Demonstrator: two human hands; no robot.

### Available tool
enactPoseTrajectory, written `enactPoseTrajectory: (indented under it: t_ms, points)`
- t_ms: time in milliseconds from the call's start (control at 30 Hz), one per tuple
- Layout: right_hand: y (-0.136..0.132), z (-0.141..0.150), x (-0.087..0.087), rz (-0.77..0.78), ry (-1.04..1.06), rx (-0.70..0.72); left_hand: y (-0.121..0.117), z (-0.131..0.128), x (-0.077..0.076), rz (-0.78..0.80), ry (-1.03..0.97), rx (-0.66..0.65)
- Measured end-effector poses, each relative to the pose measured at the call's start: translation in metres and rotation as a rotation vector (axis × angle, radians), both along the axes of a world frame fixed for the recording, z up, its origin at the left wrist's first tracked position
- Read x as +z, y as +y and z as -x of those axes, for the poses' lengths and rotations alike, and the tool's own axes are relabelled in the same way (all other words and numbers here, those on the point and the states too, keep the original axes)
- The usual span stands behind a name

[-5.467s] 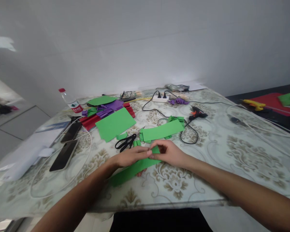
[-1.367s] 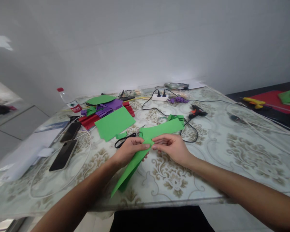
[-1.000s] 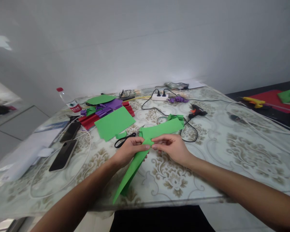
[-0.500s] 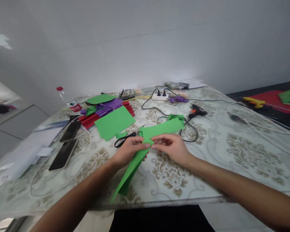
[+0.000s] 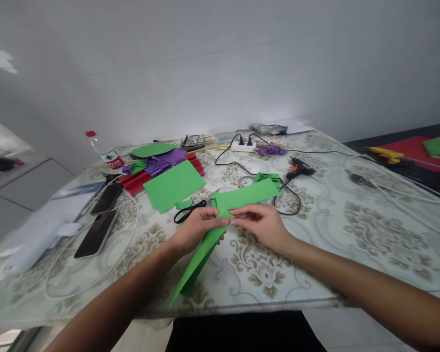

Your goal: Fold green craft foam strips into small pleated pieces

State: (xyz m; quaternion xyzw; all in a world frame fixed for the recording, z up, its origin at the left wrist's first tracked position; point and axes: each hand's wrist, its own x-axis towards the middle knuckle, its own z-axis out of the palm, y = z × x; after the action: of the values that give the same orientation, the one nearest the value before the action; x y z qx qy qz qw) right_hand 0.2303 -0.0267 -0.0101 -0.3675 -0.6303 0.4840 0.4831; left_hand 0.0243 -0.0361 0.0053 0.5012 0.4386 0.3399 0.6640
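- Green strip (image 5: 198, 261): over the near middle of the table (image 5: 322, 254), slanting from both hands toward the near left.
- Gripped in the left hand (image 5: 198, 228), under the thumb.
- Pinched at the far end between thumb and fingers of the right hand (image 5: 261, 225).
- Just beyond: black scissors (image 5: 185, 214) to the left, flat green piece (image 5: 247, 193) to the right.

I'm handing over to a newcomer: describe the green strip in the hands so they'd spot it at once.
Find the patterned table, then the left hand and right hand near its front edge. The green strip slants down from them toward that edge. Unlike the green sheet and green band lying beyond, it is held.
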Motion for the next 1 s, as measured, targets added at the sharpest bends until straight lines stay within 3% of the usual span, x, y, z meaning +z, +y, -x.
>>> enactPoseTrajectory:
  t_ms: [1000]
  points:
    - [0.0000,-0.0024,-0.0025,-0.066,-0.078,-0.024,0.0008,-0.0005,0.0004,-0.028,0.031,-0.005]
